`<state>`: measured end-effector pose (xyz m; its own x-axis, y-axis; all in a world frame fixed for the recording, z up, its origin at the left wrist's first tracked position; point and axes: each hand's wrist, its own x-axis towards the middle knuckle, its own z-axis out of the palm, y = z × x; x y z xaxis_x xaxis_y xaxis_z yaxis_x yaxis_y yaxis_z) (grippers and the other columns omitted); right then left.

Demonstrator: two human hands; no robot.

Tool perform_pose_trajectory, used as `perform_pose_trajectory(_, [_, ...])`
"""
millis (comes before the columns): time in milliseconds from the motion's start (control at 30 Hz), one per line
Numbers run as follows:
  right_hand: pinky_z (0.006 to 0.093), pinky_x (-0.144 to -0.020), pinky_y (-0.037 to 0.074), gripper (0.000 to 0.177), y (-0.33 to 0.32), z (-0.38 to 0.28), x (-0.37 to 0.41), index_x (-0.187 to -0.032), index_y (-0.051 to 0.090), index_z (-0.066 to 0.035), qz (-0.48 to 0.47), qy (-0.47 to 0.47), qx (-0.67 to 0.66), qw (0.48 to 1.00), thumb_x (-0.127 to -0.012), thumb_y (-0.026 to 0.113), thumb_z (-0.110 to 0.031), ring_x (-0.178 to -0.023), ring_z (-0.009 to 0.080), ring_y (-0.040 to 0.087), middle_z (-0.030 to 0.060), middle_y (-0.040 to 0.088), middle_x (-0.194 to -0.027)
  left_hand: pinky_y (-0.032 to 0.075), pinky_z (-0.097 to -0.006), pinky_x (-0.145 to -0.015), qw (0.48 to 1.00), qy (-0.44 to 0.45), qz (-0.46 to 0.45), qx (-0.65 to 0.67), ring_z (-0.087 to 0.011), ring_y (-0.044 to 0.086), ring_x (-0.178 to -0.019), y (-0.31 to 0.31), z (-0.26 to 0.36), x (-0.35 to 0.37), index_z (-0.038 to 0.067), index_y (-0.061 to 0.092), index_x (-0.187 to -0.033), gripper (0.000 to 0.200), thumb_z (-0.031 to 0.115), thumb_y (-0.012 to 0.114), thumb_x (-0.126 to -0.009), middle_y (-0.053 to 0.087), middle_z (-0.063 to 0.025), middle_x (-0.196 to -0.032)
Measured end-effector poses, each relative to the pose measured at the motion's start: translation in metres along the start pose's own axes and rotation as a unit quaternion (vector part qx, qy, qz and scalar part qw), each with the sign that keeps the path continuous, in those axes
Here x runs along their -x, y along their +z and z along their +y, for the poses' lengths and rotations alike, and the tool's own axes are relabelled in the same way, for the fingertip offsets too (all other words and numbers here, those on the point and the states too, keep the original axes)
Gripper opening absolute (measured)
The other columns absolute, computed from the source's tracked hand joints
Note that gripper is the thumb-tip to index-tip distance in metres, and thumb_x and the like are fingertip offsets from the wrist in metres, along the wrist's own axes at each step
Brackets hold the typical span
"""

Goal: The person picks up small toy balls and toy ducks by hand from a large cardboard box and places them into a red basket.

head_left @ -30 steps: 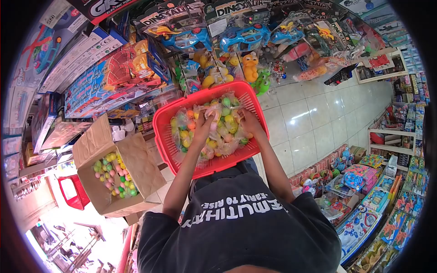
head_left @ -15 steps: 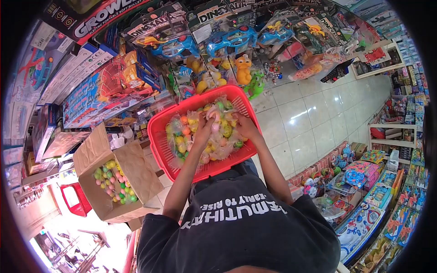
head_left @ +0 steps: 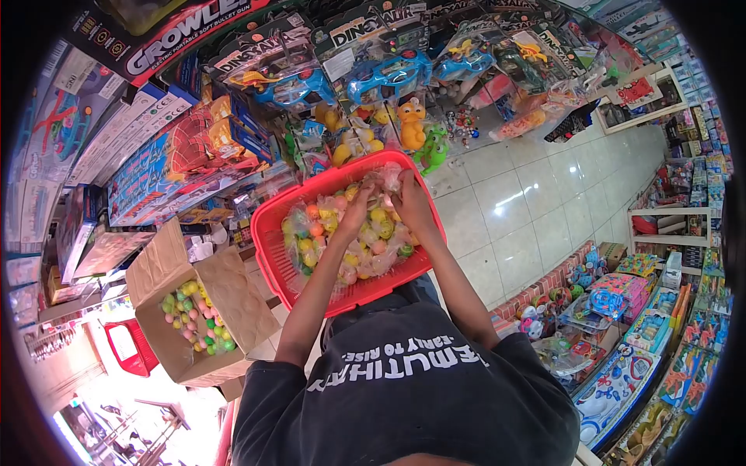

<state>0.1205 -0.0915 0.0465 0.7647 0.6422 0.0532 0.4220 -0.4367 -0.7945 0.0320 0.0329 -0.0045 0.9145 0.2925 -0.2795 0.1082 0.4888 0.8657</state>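
Note:
A red plastic basket (head_left: 365, 295) is in front of my body, filled with small yellow, green, pink and orange balls (head_left: 351, 260), many in clear plastic bags. Over its far right part, my left hand (head_left: 356, 211) has its fingers closed on a clear plastic bag (head_left: 381, 183). My right hand (head_left: 412, 203) pinches the same crinkled plastic from the other side, close to the left. The fingertips are partly hidden by the plastic, and what the bag contains is hard to make out.
An open cardboard box (head_left: 237, 299) with loose coloured balls stands at left, a second red basket (head_left: 130, 348) beyond it. Packaged dinosaur toys (head_left: 388, 70) hang ahead. Boxed toys (head_left: 179, 159) are stacked at left. Tiled floor (head_left: 505, 210) and low toy displays (head_left: 622, 373) lie to the right.
Both hands have moved up toward the basket's far side and closer together. The clear plastic between them is lifted a little. The basket has shifted slightly.

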Motion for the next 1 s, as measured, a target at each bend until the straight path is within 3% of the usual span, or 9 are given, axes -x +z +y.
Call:
perform_pose_trajectory(33, [0.0445, -0.07, 0.045, 0.039, 0.005, -0.002, -0.002, -0.102, 0.037, -0.002, -0.004, 0.014, 0.052, 0.999, -0.071, 0.061, -0.002, -0.088, 0.0393, 0.055, 0.0212, 0.052, -0.096, 0.037, -0.0324, -0.091, 0.997, 0.003, 0.011, -0.083, -0.0176, 0.047, -0.11, -0.002, 0.004, -0.001, 0.008, 0.047, -0.119, 0.037, 0.031, 0.038, -0.092, 0.045, -0.0047, -0.123])
perform_pose_trajectory(167, [0.0467, -0.071, 0.044, 0.037, 0.029, 0.017, -0.008, -0.103, 0.039, -0.001, 0.03, -0.023, 0.167, 0.985, -0.071, 0.059, 0.0, -0.087, 0.041, 0.054, 0.0223, 0.053, -0.098, 0.041, -0.0315, -0.086, 0.993, 0.005, 0.012, -0.116, -0.0175, 0.052, -0.103, -0.01, -0.003, -0.01, 0.008, 0.048, -0.12, 0.038, 0.03, 0.038, -0.091, 0.047, -0.0036, -0.122])
perform_pose_trajectory(267, [0.0449, -0.073, 0.044, 0.041, 0.038, 0.041, -0.006, -0.11, 0.038, 0.0, -0.038, -0.014, 0.052, 0.998, -0.072, 0.056, 0.001, -0.09, 0.0393, 0.054, 0.0242, 0.053, -0.101, 0.041, -0.0332, -0.087, 0.979, -0.075, 0.0, -0.189, -0.0226, 0.054, -0.101, -0.013, -0.006, -0.014, 0.007, 0.046, -0.121, 0.037, 0.026, 0.037, -0.091, 0.048, -0.0065, -0.123])
perform_pose_trajectory(333, [0.044, -0.073, 0.044, 0.043, 0.037, 0.046, -0.003, -0.112, 0.037, 0.0, -0.039, -0.023, 0.032, 0.998, -0.072, 0.055, 0.002, -0.089, 0.0383, 0.055, 0.0241, 0.054, -0.099, 0.041, -0.033, -0.088, 0.946, -0.024, -0.025, -0.323, -0.0268, 0.054, -0.103, -0.014, -0.009, -0.017, 0.006, 0.046, -0.121, 0.037, 0.025, 0.04, -0.089, 0.052, -0.0123, -0.118])
perform_pose_trajectory(533, [0.0432, -0.068, 0.046, 0.045, 0.043, 0.048, -0.002, -0.114, 0.036, -0.002, -0.057, 0.048, 0.008, 0.997, -0.074, 0.055, 0.001, -0.082, 0.0367, 0.058, 0.0209, 0.058, -0.086, 0.04, -0.0357, -0.09, 0.898, 0.101, -0.003, -0.428, -0.0324, 0.051, -0.106, -0.014, -0.021, -0.021, 0.007, 0.047, -0.119, 0.036, 0.022, 0.042, -0.087, 0.051, -0.0168, -0.117])
perform_pose_trajectory(667, [0.0446, -0.065, 0.046, 0.043, 0.048, 0.042, -0.006, -0.111, 0.037, -0.003, -0.051, 0.126, 0.043, 0.99, -0.074, 0.058, -0.003, -0.078, 0.038, 0.058, 0.0215, 0.058, -0.084, 0.041, -0.0362, -0.089, 0.882, 0.134, -0.001, -0.451, -0.0321, 0.052, -0.103, -0.015, -0.025, -0.024, 0.006, 0.05, -0.115, 0.033, 0.019, 0.044, -0.086, 0.053, -0.0157, -0.113])
perform_pose_trajectory(800, [0.0454, -0.064, 0.045, 0.04, 0.052, 0.043, -0.008, -0.108, 0.038, -0.003, -0.041, 0.121, 0.084, 0.988, -0.074, 0.058, -0.005, -0.078, 0.0394, 0.057, 0.0217, 0.057, -0.081, 0.043, -0.0361, -0.084, 0.874, 0.159, 0.004, -0.46, -0.031, 0.053, -0.098, -0.008, -0.014, -0.016, 0.005, 0.054, -0.107, 0.027, 0.012, 0.047, -0.082, 0.054, -0.0131, -0.108])
perform_pose_trajectory(900, [0.0461, -0.074, 0.044, 0.043, 0.047, 0.042, -0.005, -0.11, 0.037, 0.0, -0.08, 0.129, 0.06, 0.987, -0.072, 0.057, -0.002, -0.089, 0.0408, 0.054, 0.0273, 0.054, -0.092, 0.044, -0.0363, -0.082, 0.871, 0.158, -0.015, -0.465, -0.0303, 0.054, -0.097, -0.01, -0.013, -0.016, 0.005, 0.056, -0.104, 0.026, 0.009, 0.047, -0.08, 0.054, -0.0121, -0.107])
perform_pose_trajectory(1000, [0.0431, -0.079, 0.043, 0.059, 0.038, 0.045, 0.017, -0.123, 0.031, 0.0, -0.033, 0.017, 0.008, 0.999, -0.07, 0.056, -0.003, -0.096, 0.0393, 0.052, 0.0262, 0.051, -0.105, 0.044, -0.0363, -0.083, 0.873, 0.15, -0.019, -0.463, -0.0306, 0.053, -0.097, -0.01, -0.015, -0.013, 0.004, 0.056, -0.104, 0.027, 0.006, 0.047, -0.079, 0.054, -0.0123, -0.107])
